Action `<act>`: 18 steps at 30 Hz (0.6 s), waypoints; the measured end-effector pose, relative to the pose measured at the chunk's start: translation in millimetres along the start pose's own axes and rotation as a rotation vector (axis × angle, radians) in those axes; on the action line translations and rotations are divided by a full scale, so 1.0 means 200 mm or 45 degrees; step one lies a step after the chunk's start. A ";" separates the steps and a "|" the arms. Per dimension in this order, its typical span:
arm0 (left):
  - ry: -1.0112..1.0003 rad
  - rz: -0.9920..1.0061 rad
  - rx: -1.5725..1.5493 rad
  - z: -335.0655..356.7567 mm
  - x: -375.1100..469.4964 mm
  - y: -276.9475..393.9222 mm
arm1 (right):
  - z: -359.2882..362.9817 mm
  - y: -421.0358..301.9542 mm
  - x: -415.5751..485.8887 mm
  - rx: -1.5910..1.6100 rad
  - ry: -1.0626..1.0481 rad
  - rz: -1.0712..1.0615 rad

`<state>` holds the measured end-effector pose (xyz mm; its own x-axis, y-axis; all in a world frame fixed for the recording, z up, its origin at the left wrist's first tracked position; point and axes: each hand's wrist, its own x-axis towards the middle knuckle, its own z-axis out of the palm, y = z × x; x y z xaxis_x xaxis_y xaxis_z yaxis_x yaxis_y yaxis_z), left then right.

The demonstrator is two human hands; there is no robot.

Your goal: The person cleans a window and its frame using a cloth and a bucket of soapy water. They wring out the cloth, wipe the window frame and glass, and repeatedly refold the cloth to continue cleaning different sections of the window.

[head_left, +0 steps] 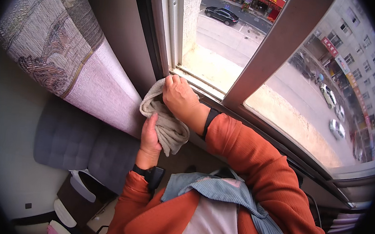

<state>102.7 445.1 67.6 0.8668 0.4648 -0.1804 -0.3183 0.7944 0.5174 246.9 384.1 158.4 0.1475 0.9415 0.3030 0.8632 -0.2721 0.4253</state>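
Observation:
A beige-grey cloth (172,130) hangs in folds between my two hands at the lower left corner of a sliding window. My right hand (180,96) grips its upper part, with the knuckles close to the window track (200,84). Lower down, my left hand (150,134) holds the cloth's left side, thumb pointing up along it; its other fingers are hidden behind the folds. The left window frame (162,32) rises just beyond my right hand. The sash beside the gap (278,48) is reddish-brown metal.
A patterned curtain (110,88) hangs close on the left. Beneath it stands a dark grey tufted seat (70,137), with a brown and white piece of furniture (82,191) nearer me. Through the open window, a street (226,37) with parked cars lies far below.

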 end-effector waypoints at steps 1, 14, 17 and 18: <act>-0.050 0.020 0.029 0.01 -0.02 -0.01 | -0.01 0.01 -0.02 0.016 -0.029 -0.002; -0.211 -0.381 0.328 0.04 -0.22 -0.30 | -0.24 0.17 -0.64 0.174 -0.359 0.167; -0.196 -0.370 0.381 0.03 -0.25 -0.26 | -0.22 0.16 -0.65 0.166 -0.320 0.172; -0.217 -0.381 0.340 0.02 -0.25 -0.23 | -0.21 0.15 -0.62 0.172 -0.273 0.159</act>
<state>76.0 384.2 55.3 0.9638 0.1408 -0.2264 0.0474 0.7450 0.6653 233.9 251.4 169.1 0.3435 0.9267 0.1523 0.8861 -0.3736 0.2744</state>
